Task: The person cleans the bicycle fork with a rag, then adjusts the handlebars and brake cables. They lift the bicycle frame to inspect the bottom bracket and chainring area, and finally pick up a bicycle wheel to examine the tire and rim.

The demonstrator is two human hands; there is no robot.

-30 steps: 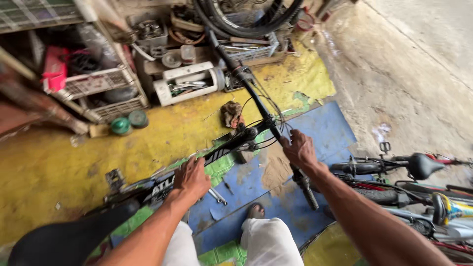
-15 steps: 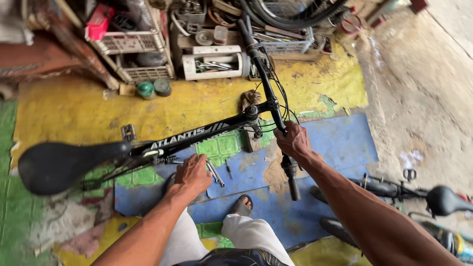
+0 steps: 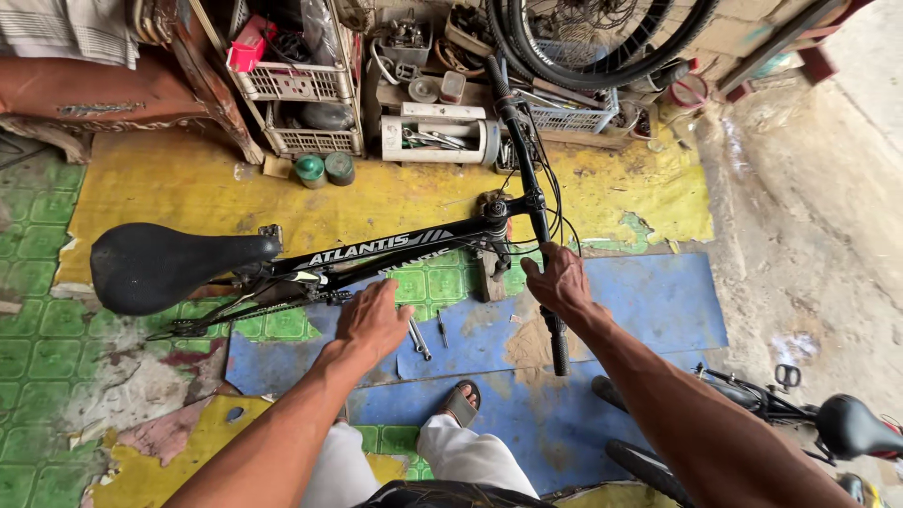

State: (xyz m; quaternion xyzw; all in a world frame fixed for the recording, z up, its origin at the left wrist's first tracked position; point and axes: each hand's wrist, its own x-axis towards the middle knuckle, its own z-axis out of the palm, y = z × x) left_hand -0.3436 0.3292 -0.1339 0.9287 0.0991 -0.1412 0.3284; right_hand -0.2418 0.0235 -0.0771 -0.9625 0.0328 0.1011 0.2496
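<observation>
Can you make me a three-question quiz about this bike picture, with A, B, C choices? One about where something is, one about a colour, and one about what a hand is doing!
1. Where is the right hand?
A. on the handlebar
B. on the saddle
C. on the floor

2. What colour is the saddle?
A. red
B. white
C. black

3. What is the left hand doing?
A. waving in the air
B. resting against the bike frame
C. holding a cup

Answers:
1. A, because the fingers wrap the bar just above the near grip.
2. C, because the seat is dark all over, like the frame.
3. B, because the hand lies at the frame's tubes, with small tools on the blue mat just beside it.
</observation>
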